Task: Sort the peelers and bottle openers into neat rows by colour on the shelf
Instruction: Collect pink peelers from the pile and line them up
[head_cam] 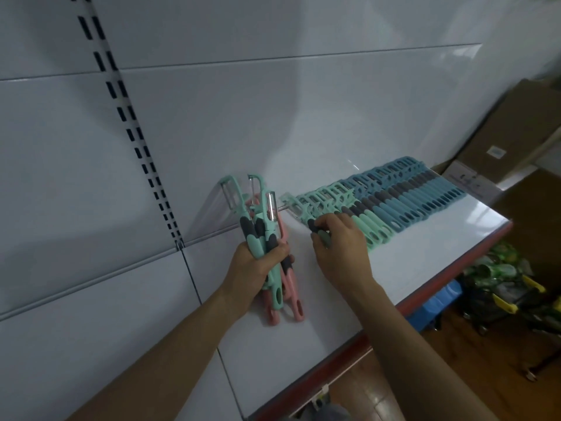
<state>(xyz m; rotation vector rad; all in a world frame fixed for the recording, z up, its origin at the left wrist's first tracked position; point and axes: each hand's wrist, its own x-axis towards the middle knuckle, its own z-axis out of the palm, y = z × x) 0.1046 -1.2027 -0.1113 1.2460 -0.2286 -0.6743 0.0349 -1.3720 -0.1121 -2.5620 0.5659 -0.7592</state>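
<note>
At the far left, a slotted upright (pixel 133 138) ran down the white back panel to the rear of the shelf (pixel 425 268). Just right of it, the left hand (pixel 252 268) was clamped around a bundle of mint peelers (pixel 258 220), their dark-gripped handles gathered in the fist and their blade heads pointing up toward the back panel. Several pink peelers (pixel 293 302) were caught in the same grip, their handle ends hanging out below the hand over the shelf.

Close beside it, the right hand (pixel 340 250) had its fingers curled around the dark grip of a single mint peeler (pixel 313 223), which lay at the left end of the row on the shelf, its head toward the back.

From there the row ran rightward along the rear of the shelf: first the mint row (pixel 367 229), handles side by side and touching, then the blue row (pixel 425 202) carrying on in the same line to the shelf's right end.

Beyond that end stood a cardboard box (pixel 522 129), and the shelf's red front edge (pixel 455 281) slanted down below it.
</note>
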